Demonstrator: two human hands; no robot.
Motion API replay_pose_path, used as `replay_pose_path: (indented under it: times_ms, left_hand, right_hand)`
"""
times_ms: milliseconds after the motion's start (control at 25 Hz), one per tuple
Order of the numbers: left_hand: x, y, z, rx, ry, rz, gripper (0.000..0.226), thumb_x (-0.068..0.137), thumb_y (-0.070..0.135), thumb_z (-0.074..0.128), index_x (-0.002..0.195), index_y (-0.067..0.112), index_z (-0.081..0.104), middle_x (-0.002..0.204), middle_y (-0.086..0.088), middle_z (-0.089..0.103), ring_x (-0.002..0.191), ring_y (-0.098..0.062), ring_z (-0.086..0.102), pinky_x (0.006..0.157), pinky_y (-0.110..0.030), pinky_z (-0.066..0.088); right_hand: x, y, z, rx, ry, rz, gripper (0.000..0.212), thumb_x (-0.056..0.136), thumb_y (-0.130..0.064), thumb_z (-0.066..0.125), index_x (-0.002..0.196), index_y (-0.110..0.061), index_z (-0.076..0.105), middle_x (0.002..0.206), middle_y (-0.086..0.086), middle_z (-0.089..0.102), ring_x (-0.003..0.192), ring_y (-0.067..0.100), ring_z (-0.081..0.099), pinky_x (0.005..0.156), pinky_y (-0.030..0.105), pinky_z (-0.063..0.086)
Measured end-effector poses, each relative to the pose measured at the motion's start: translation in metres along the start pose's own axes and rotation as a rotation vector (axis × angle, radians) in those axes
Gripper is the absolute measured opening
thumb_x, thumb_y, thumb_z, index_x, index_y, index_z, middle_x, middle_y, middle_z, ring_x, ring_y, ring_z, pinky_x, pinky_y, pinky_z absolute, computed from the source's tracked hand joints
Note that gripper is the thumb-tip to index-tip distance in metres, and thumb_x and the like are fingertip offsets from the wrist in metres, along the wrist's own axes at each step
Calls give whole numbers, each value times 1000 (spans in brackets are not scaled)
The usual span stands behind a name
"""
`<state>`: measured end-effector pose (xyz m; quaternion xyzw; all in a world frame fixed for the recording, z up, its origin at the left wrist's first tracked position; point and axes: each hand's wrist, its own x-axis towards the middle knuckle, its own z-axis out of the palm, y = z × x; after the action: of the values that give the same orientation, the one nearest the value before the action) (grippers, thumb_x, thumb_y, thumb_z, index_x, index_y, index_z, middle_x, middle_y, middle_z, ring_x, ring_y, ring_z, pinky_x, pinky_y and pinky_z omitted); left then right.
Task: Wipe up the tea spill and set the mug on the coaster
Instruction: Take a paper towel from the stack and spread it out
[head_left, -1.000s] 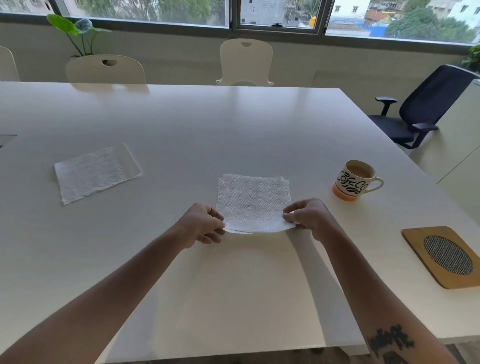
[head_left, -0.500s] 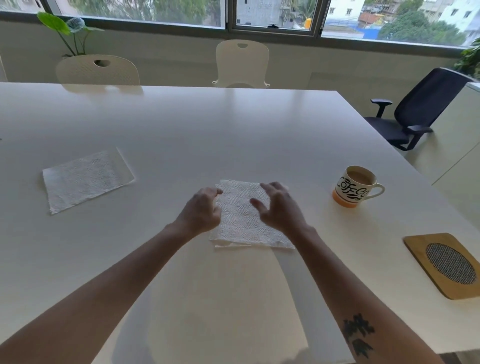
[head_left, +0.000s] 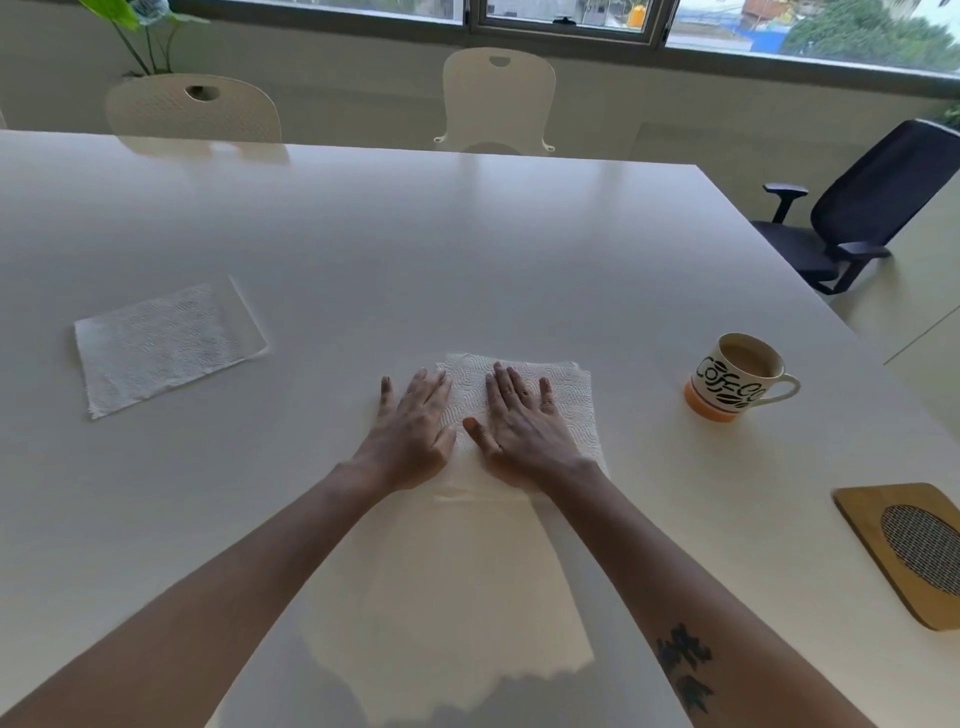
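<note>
A folded white paper towel (head_left: 571, 395) lies flat on the white table (head_left: 467, 249) in front of me. My left hand (head_left: 410, 431) rests palm down on the towel's left edge, partly on the table, fingers spread. Palm down on the middle of the towel, my right hand (head_left: 524, 426) presses it flat. A white mug (head_left: 737, 376) with black lettering and an orange base holds milky tea and stands to the right, handle pointing right. A wooden coaster (head_left: 883, 525) with a dark mesh centre lies at the right edge. No spill is visible.
A second paper towel (head_left: 166, 343) lies flat on the left of the table. Cream chairs (head_left: 498, 98) stand along the far side, a dark office chair (head_left: 872, 208) at the right. A potted plant (head_left: 140, 31) stands at the back left.
Both hands let go of the towel's near corners and now lie flat on top of it. The towel is folded smaller than a second ago.
</note>
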<state>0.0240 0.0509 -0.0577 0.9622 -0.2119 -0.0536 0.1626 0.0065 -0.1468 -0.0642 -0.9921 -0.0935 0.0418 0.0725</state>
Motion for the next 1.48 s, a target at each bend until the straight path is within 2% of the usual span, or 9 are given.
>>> replay_pose_path:
  times_ms: [440, 720, 840, 960, 1280, 1480]
  left_hand:
    - [2, -5, 1, -36, -9, 4, 76, 102, 23, 42, 172, 9, 14, 182, -3, 7, 168, -19, -8, 125, -60, -23]
    - [4, -6, 1, -40, -31, 4, 86, 91, 33, 30, 171, 8, 15, 181, -4, 8, 168, -20, -7, 124, -60, -23]
    - [7, -7, -1, -49, -42, -21, 89, 89, 37, 32, 171, 6, 15, 181, -7, 9, 168, -22, -4, 125, -62, -20]
    - [7, -6, -4, -40, -57, -28, 89, 90, 38, 34, 171, 5, 15, 181, -7, 8, 168, -24, -3, 126, -65, -18]
    - [9, -3, -8, 71, -63, -13, 81, 100, 35, 44, 170, 4, 18, 181, -8, 11, 168, -24, -5, 126, -69, -15]
    - [12, 0, -13, 73, -53, -16, 82, 95, 35, 49, 167, 2, 27, 179, -11, 17, 168, -26, -3, 125, -70, -14]
  right_hand:
    - [5, -9, 3, -23, 13, -80, 85, 105, -64, 7, 170, -10, 0, 179, 6, -8, 164, 17, -14, 131, 56, -8]
    - [6, -7, 1, -12, 5, -101, 82, 106, -63, 8, 170, -12, -2, 179, 4, -8, 164, 15, -13, 132, 54, -8]
    - [6, 8, -6, 66, 35, -16, 84, 106, -66, 8, 169, -12, -5, 178, 2, -13, 163, 15, -17, 132, 52, -9]
    - [0, 28, -9, 17, -8, 86, 84, 106, -64, 11, 169, -10, -4, 178, 4, -12, 164, 16, -16, 132, 51, -10]
    - [-8, 43, -7, 3, 2, 122, 88, 104, -68, 7, 169, -10, -5, 178, 5, -13, 164, 16, -17, 132, 52, -9]
    - [-10, 50, -10, 13, -11, 154, 88, 103, -69, 5, 169, -11, -5, 178, 4, -12, 164, 16, -16, 132, 51, -12]
